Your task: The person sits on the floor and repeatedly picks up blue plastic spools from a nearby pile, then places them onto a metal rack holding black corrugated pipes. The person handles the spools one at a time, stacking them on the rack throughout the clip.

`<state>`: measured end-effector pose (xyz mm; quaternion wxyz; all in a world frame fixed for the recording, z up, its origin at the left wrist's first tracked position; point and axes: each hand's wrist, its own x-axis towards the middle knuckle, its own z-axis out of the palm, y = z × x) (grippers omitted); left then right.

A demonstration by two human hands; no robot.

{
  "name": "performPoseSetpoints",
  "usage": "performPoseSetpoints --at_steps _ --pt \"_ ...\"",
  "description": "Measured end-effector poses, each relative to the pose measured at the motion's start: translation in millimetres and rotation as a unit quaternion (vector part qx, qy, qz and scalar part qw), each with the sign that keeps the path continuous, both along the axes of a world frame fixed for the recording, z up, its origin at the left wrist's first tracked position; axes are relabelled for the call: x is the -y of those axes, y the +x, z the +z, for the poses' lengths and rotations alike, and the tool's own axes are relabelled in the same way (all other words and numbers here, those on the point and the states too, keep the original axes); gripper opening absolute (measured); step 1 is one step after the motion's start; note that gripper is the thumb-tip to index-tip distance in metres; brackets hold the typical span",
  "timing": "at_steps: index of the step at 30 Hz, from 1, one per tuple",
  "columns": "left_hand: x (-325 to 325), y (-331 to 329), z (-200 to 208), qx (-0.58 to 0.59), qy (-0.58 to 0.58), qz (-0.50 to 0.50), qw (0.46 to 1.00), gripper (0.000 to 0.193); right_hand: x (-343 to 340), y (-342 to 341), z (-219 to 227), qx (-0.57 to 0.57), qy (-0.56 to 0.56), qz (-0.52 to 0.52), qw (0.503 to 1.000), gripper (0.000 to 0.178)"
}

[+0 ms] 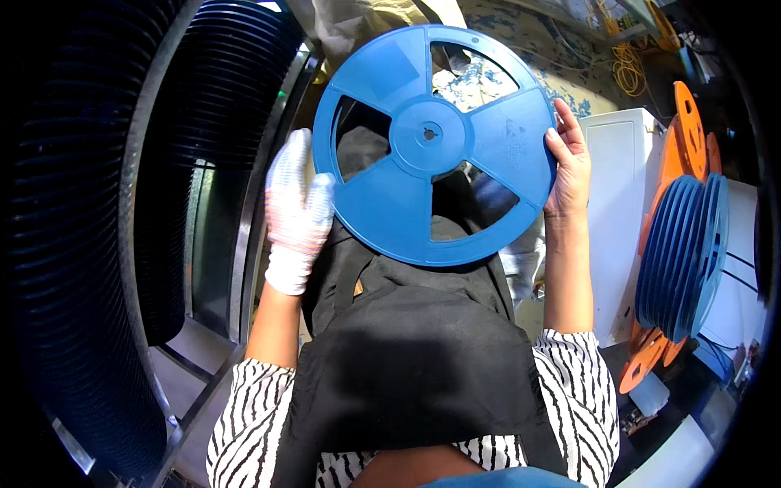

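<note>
A large blue plastic reel (508,138) is held up in front of my body, its flat face toward me. It has three wide openings and a small hole in its round hub. My bare right hand (568,163) grips the right rim, thumb on the front, the other fingers partly behind the edge. At the left rim is my left hand (297,195) in a white glove, slightly blurred. Its fingers stretch upward, apart from the thumb, which lies by the rim. Whether it presses on the reel I cannot tell.
Long rows of dark stacked discs (73,244) stand at the left within a metal frame (134,163). At the right, several blue discs (671,256) sit on an orange holder (690,134) beside a white cabinet (614,195). A yellow cable (628,69) hangs at the far right.
</note>
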<state>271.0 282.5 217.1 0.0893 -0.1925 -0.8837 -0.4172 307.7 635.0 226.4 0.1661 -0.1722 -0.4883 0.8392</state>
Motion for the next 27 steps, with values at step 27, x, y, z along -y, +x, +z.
performPoseSetpoints --at_steps 27 --pt "146 178 -6 0.429 0.341 0.268 0.792 0.041 88 -27 -59 0.050 -0.049 0.124 0.990 0.030"
